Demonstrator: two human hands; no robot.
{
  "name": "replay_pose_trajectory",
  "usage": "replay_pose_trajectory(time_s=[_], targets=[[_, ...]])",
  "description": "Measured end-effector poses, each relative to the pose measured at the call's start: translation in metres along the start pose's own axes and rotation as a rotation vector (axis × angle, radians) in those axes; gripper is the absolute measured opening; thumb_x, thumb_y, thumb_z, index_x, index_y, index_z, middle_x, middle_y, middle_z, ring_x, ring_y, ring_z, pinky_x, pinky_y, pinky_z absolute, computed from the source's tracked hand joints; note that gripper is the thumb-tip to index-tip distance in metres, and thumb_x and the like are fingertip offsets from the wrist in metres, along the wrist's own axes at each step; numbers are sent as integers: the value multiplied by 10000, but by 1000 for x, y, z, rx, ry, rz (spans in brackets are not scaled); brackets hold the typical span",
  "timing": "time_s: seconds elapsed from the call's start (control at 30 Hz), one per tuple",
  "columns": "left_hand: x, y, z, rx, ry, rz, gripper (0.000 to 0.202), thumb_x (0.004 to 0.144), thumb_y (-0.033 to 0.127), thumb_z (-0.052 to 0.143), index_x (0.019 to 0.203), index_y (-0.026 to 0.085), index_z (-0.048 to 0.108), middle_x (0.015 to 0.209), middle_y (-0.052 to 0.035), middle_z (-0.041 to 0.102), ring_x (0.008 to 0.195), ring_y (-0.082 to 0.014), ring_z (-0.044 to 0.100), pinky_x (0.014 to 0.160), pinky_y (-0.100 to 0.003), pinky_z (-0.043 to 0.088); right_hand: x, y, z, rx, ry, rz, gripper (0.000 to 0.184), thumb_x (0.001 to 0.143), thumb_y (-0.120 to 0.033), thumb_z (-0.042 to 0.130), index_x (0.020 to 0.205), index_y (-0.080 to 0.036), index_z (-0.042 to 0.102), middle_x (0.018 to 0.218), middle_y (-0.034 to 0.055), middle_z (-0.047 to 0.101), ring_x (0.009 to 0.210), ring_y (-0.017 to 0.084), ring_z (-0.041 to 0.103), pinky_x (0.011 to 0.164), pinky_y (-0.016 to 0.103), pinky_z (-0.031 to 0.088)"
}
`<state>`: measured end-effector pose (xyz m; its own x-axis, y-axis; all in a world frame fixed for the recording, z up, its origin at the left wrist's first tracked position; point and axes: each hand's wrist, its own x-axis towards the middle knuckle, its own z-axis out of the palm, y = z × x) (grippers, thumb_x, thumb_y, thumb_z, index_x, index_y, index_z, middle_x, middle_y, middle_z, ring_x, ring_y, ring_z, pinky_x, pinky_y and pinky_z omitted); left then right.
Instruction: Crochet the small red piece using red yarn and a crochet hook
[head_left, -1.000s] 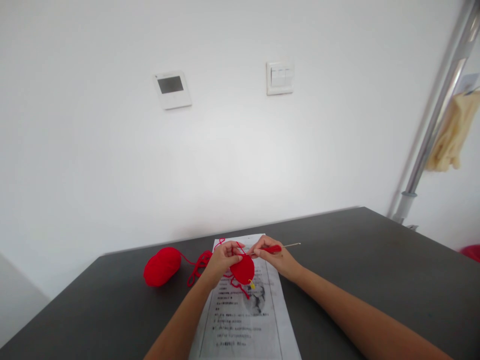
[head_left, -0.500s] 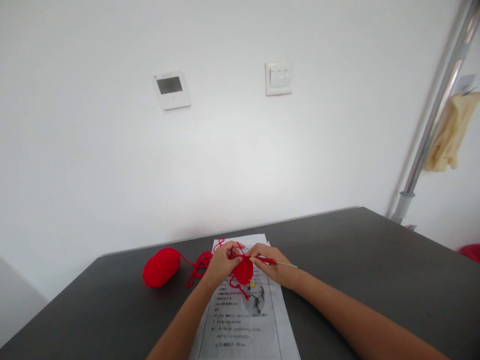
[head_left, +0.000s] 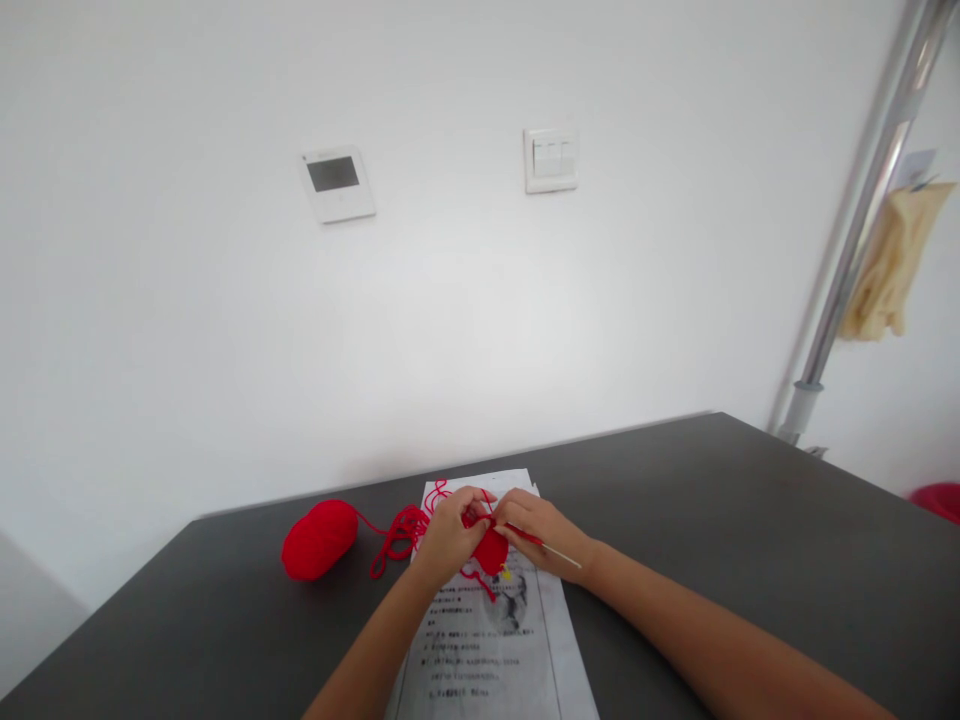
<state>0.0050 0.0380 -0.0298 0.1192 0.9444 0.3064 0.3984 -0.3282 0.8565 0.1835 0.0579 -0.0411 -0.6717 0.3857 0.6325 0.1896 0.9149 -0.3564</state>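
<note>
Pinched in my left hand (head_left: 453, 538) is a small red crochet piece (head_left: 491, 552), which hangs over the printed paper. A strand of red yarn runs up by the left fingers. My right hand (head_left: 541, 530) is closed round a crochet hook (head_left: 561, 556) with a red grip and a pale shaft that points down to the right. The hook's tip meets the top edge of the piece, hidden among the fingers. A small yellow marker (head_left: 506, 572) hangs from the bottom of the piece, beside a loose red yarn tail (head_left: 480, 580).
A red yarn ball (head_left: 320, 540) sits on the dark table (head_left: 247, 640) at left, its loose strands (head_left: 397, 540) leading toward my hands. Printed sheets (head_left: 487, 670) lie beneath my hands. Behind is a white wall with a panel (head_left: 337, 185) and a switch (head_left: 551, 160).
The hook has tilted, its pale end now lower and further left. My left hand has turned slightly and moved right, covering more of the piece. The view has shifted a little.
</note>
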Motion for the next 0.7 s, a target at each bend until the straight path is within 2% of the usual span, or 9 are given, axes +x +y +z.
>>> replay_pose_trajectory(time_s=[0.1, 0.3, 0.57, 0.7], targets=[[0, 2, 1, -30, 0, -17, 300, 620, 87, 572, 892, 179, 657, 661, -2, 605, 652, -156, 558, 645, -258, 416, -1, 3, 2, 22, 38, 26, 110, 900, -208, 422, 865, -194, 525, 875, 71, 567, 828, 176, 523, 751, 296, 452], [4, -10, 2, -271, -32, -100, 365, 632, 159, 629, 997, 157, 624, 638, 18, 576, 594, -121, 530, 569, -232, 400, -4, 5, 6, 90, 84, 75, 78, 882, -198, 455, 890, -199, 533, 953, 61, 517, 842, 150, 531, 760, 270, 462], [7, -22, 8, -489, 11, -242, 442, 502, 229, 767, 917, 133, 649, 609, 25, 580, 559, -107, 534, 555, -231, 404, -4, 3, 1, 115, 22, 0, 119, 849, -162, 489, 965, -183, 503, 1014, 96, 526, 923, 171, 521, 817, 293, 459], [5, -26, 8, -562, 49, -309, 444, 488, 231, 788, 895, 127, 648, 614, 22, 603, 547, -103, 547, 553, -227, 407, -5, 5, 2, 106, -3, -6, 169, 858, -131, 448, 1016, -177, 489, 1051, 110, 540, 964, 176, 529, 849, 309, 456]])
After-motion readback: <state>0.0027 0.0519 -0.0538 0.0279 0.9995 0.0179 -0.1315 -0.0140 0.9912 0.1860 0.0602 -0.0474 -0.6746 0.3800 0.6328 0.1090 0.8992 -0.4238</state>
